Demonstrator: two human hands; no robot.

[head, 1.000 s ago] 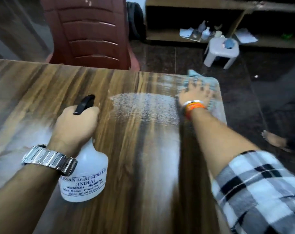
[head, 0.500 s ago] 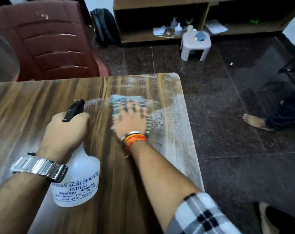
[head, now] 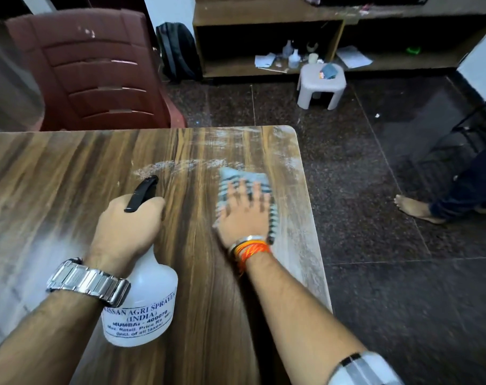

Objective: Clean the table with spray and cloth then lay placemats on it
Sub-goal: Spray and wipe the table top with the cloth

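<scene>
Right hand (head: pixel 244 215) flat, fingers spread, on cloth (head: pixel 243 176).

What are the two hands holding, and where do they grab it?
The left hand grips the spray bottle around its neck, just under the black trigger. The right hand holds nothing: it presses flat on the cloth on the table.

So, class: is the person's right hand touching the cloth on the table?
Touching. The head view shows the right hand pressed flat on the cloth, fingers spread over it, with no gap visible.
</scene>
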